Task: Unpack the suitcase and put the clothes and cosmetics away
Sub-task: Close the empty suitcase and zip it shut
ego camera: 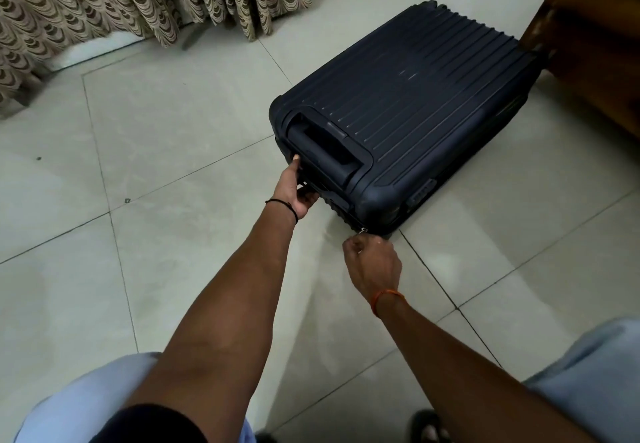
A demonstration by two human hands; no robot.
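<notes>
A dark navy hard-shell suitcase (408, 110) lies flat and closed on the tiled floor, its ribbed lid up and its handle end towards me. My left hand (298, 189) grips the near end of the case by the top handle, thumb on the upper edge. My right hand (372, 259) is curled just below the near corner, pinching the zipper pull (362, 231). No clothes or cosmetics show.
Patterned beige curtains (104, 2) hang at the back left. A wooden piece of furniture (595, 26) stands close against the suitcase's far right side. Pale floor tiles (173, 182) spread to the left and front. My knees and a sandalled foot show at the bottom.
</notes>
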